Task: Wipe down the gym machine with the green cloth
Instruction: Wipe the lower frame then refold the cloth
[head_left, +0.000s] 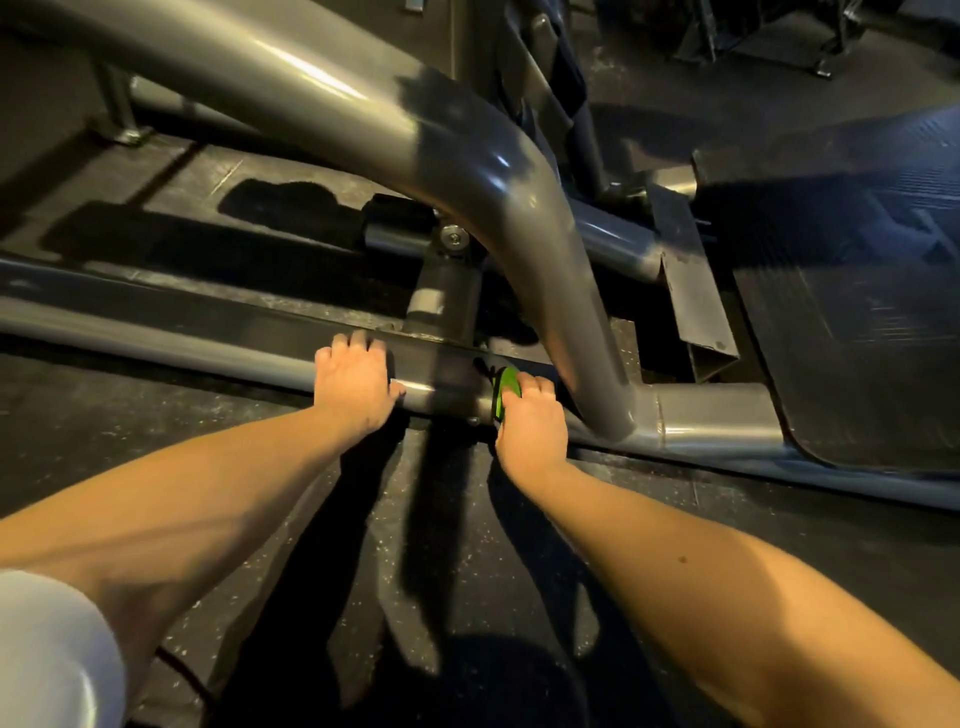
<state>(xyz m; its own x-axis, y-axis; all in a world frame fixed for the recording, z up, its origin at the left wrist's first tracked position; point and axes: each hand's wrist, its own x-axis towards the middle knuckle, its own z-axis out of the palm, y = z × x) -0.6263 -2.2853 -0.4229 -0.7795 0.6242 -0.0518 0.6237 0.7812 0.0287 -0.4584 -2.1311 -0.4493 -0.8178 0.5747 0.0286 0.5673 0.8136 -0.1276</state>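
Right hand (530, 421) clutches the wadded cloth (505, 391) (soft, light, likely best held bunched) against the rail (208, 358); left hand (356, 379) curls its fingers over the same rail.

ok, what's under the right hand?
The green cloth, held by the right hand against the low frame tube. Only its edge shows beside the fingers; the rest is covered.

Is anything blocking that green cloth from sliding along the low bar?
Yes, both ways. The cloth, held by the right hand, is on the bar. To its left the left hand grips the bar; to its right the curved tube meets it.
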